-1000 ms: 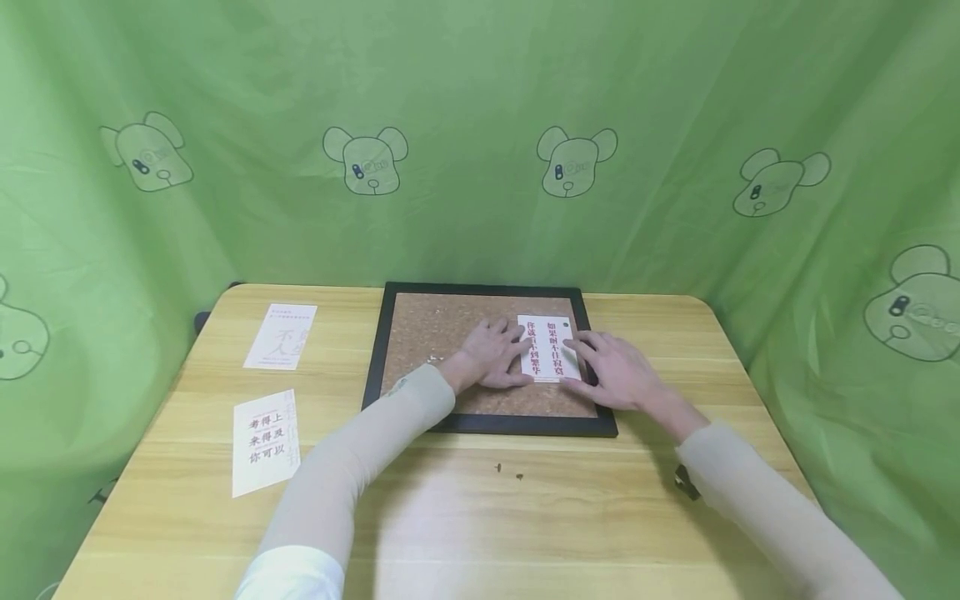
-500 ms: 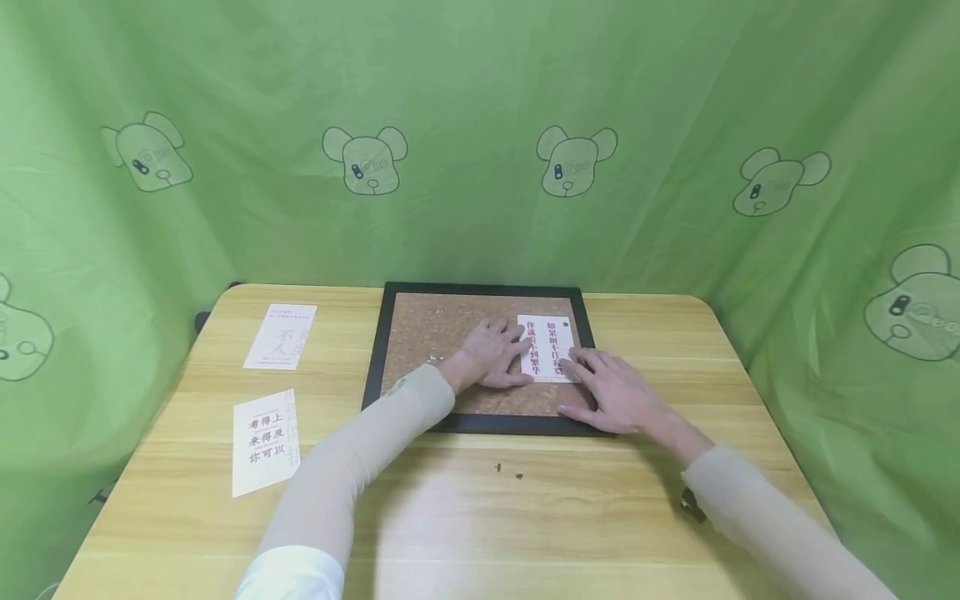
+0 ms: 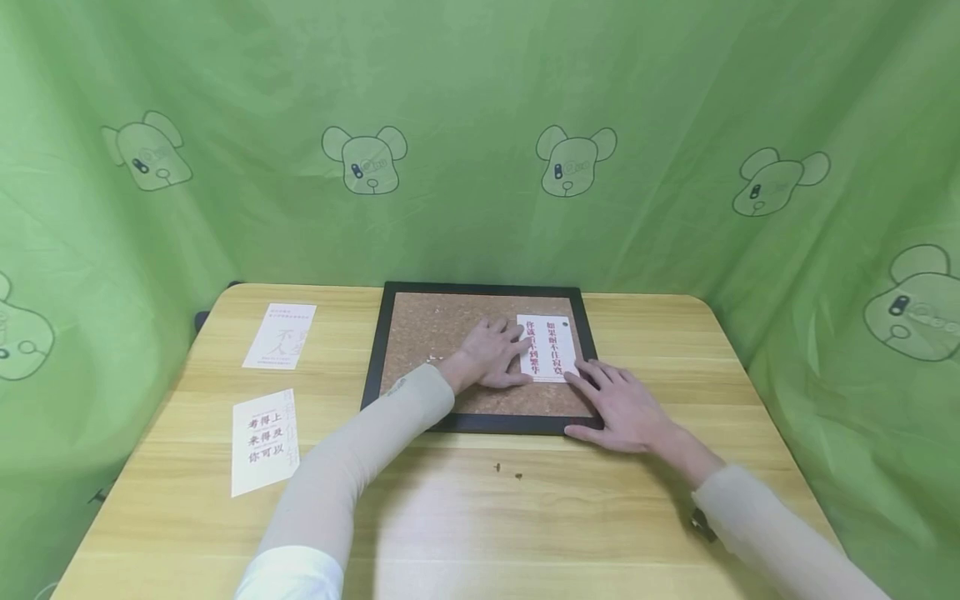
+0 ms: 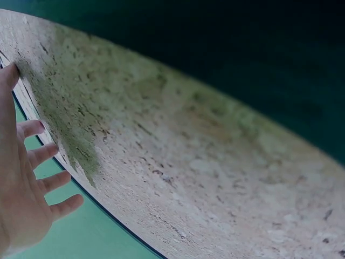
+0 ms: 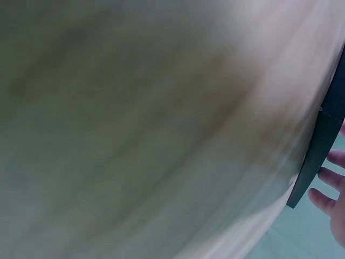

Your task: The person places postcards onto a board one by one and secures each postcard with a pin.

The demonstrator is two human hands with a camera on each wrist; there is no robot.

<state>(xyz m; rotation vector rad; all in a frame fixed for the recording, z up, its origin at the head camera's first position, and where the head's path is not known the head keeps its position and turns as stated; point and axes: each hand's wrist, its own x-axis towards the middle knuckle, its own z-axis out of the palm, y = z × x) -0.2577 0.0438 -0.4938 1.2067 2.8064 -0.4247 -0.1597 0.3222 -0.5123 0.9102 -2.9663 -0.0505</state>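
Note:
A white card (image 3: 551,350) with red characters lies on the right part of a black-framed cork board (image 3: 420,325). A dark pushpin (image 3: 566,324) sits in its upper right corner. My left hand (image 3: 487,354) rests on the cork with fingers spread, fingertips on the card's left edge; the left wrist view shows its straight fingers beside the cork surface. My right hand (image 3: 626,410) lies across the board's lower right corner. Its fingertips reach the card's lower right corner, the thumb by the front frame. In the right wrist view its fingers (image 5: 323,202) show beside the black frame.
Two small pins (image 3: 507,472) lie on the wooden table (image 3: 465,533) in front of the board. To the left lie two more printed cards, one farther back (image 3: 281,336) and a nearer card (image 3: 262,442). Green curtains (image 3: 480,233) surround the table.
My right hand has slid from the card's right edge down and right, toward the board's lower right corner. My left hand has stayed in place, and the card has hardly moved.

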